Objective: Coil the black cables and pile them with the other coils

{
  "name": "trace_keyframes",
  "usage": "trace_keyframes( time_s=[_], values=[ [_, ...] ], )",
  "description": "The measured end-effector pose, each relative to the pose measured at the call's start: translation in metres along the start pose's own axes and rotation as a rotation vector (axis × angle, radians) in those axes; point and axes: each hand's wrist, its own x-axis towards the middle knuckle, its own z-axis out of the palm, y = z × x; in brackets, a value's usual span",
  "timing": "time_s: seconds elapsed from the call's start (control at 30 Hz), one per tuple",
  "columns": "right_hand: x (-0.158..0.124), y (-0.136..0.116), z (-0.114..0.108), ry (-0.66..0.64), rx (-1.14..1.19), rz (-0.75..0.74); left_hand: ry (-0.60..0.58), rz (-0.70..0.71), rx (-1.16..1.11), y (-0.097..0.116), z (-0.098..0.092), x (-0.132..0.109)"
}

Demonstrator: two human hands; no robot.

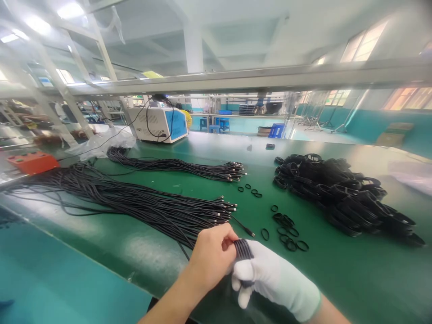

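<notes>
My right hand (259, 272), in a white glove, is closed round a coiled black cable (243, 250). My bare left hand (215, 249) pinches at the near side of the coil, its thumb and fingertips pressed together there. What lies inside that pinch is hidden. Just beyond the hands, straight black cables (151, 198) lie in a thick bundle with their metal plugs toward the right. One cable end (248, 231) sticks out past the others. Small black rings (285, 220) are scattered on the green table (216, 153), to the right of the plugs.
A large heap of coiled black cables (324, 180) sits at the right. Behind the near bundle lies a second cable bundle (182, 166). An orange control box (33, 163) and a white-and-blue machine (162, 125) stand at the left and back. A metal rail (216, 81) crosses above.
</notes>
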Motion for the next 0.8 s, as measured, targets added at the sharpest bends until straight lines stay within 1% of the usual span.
trace_keyframes(
  time_s=[0.1,0.17,0.2,0.27,0.33,0.4,0.47,0.57,0.6,0.63,0.7,0.8],
  values=[
    [0.002,0.0,0.0,0.049,0.009,0.015,-0.002,0.002,-0.012,-0.003,0.001,0.004],
    [-0.003,-0.007,-0.005,0.097,0.016,-0.002,-0.021,0.028,-0.044,-0.003,-0.005,0.01],
    [-0.007,-0.013,-0.01,0.135,0.026,-0.038,-0.018,0.043,-0.065,-0.002,-0.01,0.014],
    [-0.02,-0.03,-0.025,0.245,0.067,-0.152,0.025,0.063,-0.07,0.001,-0.019,0.024],
    [-0.035,-0.049,-0.041,0.359,0.113,-0.262,0.046,0.085,0.03,0.004,-0.021,0.034],
    [-0.046,-0.062,-0.055,0.438,0.121,-0.314,-0.029,0.134,0.193,0.007,-0.011,0.044],
    [-0.051,-0.066,-0.062,0.478,0.097,-0.318,-0.136,0.181,0.299,0.009,0.012,0.052],
    [-0.047,-0.064,-0.062,0.49,0.041,-0.316,-0.227,0.206,0.298,0.01,0.052,0.064],
    [-0.044,-0.063,-0.061,0.499,0.02,-0.323,-0.245,0.207,0.282,0.01,0.062,0.067],
    [-0.042,-0.062,-0.059,0.518,0.001,-0.332,-0.257,0.205,0.258,0.01,0.067,0.07],
    [-0.04,-0.063,-0.056,0.576,-0.033,-0.35,-0.262,0.186,0.182,0.011,0.065,0.074],
    [-0.036,-0.063,-0.052,0.659,-0.064,-0.376,-0.253,0.13,0.015,0.017,0.045,0.07]
  ],
)
